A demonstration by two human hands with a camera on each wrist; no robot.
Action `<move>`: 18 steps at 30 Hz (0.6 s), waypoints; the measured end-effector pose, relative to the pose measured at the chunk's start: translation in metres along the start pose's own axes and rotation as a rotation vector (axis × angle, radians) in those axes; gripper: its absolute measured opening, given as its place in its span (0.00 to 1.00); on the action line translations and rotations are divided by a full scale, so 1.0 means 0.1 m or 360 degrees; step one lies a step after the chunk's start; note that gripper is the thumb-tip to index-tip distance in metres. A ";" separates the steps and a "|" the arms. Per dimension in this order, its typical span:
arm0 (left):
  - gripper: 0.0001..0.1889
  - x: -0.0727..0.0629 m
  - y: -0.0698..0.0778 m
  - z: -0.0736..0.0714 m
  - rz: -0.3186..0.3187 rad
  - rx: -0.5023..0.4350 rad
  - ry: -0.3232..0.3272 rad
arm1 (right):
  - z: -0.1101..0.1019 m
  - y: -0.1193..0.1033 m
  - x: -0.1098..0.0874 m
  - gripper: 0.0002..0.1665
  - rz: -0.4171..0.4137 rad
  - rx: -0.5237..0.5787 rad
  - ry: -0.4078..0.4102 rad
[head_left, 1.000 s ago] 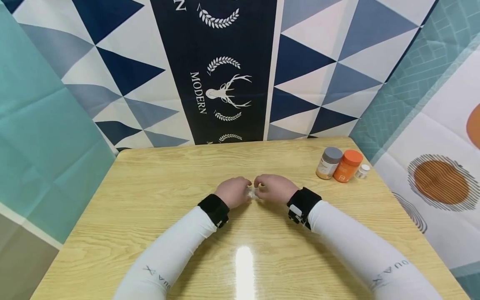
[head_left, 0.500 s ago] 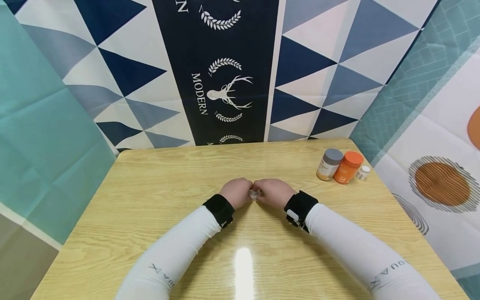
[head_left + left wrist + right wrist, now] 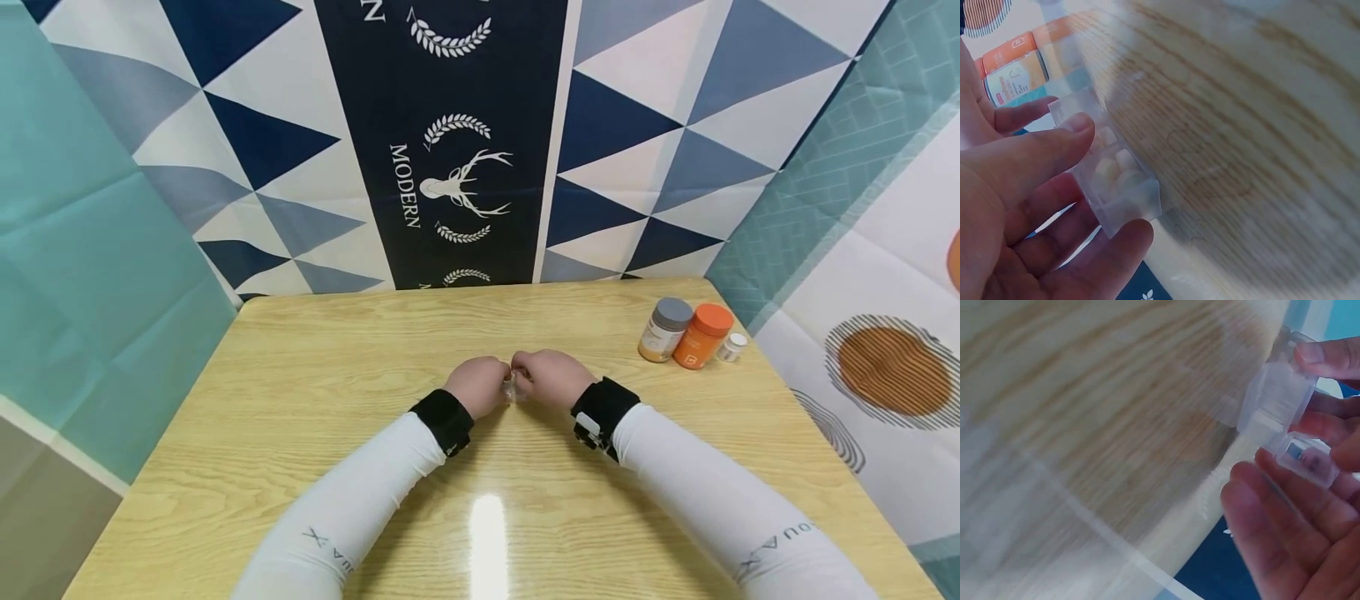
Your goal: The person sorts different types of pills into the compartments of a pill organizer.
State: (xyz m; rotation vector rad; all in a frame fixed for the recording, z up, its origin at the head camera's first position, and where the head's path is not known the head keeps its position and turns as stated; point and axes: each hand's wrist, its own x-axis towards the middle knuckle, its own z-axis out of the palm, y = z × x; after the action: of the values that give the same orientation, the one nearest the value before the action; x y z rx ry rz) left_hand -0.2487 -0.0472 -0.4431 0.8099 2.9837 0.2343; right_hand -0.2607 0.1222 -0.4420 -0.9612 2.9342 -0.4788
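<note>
A small clear plastic pill box [image 3: 1132, 197] with several pale pills [image 3: 1108, 169] inside is held over the wooden table between both hands. My left hand [image 3: 477, 386] grips its body, the thumb across the near side and the fingers along the other edge. My right hand [image 3: 553, 377] comes from the other side, curled at the box's end. In the right wrist view a little clear flap [image 3: 1308, 461] stands out from the box body [image 3: 1280, 397], with right-hand fingers [image 3: 1272, 519] around it. The hands hide most of the box in the head view.
At the table's back right stand a grey-lidded bottle [image 3: 665, 330], an orange bottle [image 3: 703, 336] and a small white-capped bottle [image 3: 732, 347]. The wooden table [image 3: 330, 350] runs to patterned cloth walls [image 3: 637, 167] behind and at the sides.
The hands drew closer together over the pill box, and the right hand then lifted and turned slightly at its end. The head view shifted a little. The bottles stayed put.
</note>
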 end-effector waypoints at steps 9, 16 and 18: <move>0.06 -0.02 0.04 0.04 0.0011 0.0030 0.0042 | -0.02 0.01 0.15 0.09 0.0123 -0.0128 -0.0045; 0.04 -0.06 0.05 0.05 0.0043 0.0093 0.0112 | 0.00 0.05 0.23 0.10 0.0152 -0.0130 -0.0097; 0.03 -0.07 0.05 0.05 0.0050 0.0087 0.0120 | 0.02 0.06 0.27 0.09 0.0134 -0.0122 -0.0108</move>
State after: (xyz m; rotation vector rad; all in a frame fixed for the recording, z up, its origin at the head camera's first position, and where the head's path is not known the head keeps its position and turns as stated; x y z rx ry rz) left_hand -0.2396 -0.0461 -0.4473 0.8731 3.0621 0.1891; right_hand -0.2858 0.1109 -0.4439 -0.8388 2.9367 -0.3259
